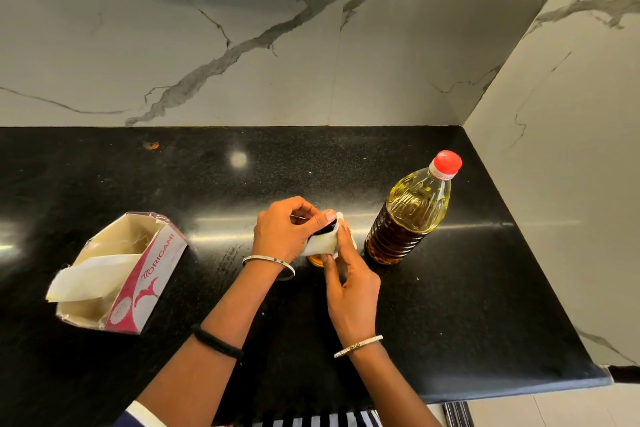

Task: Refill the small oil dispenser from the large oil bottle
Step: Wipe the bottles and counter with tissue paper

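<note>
The small oil dispenser point(316, 259) stands on the black counter point(138, 184) between my hands; only its amber base and dark cap show. A white tissue point(323, 243) is wrapped around its body. My left hand point(289, 230) grips the dispenser near the top, thumb on the cap. My right hand point(349, 282) presses the tissue against the dispenser's right side. The large oil bottle point(405, 218) stands upright just to the right, with its red cap point(446, 163) on, holding yellow oil; neither hand touches it.
An open pink-and-white tissue box point(138, 282) lies at the left with a tissue sticking out. Marble walls close the back and the right side. The counter's front edge point(519, 388) runs along the bottom right.
</note>
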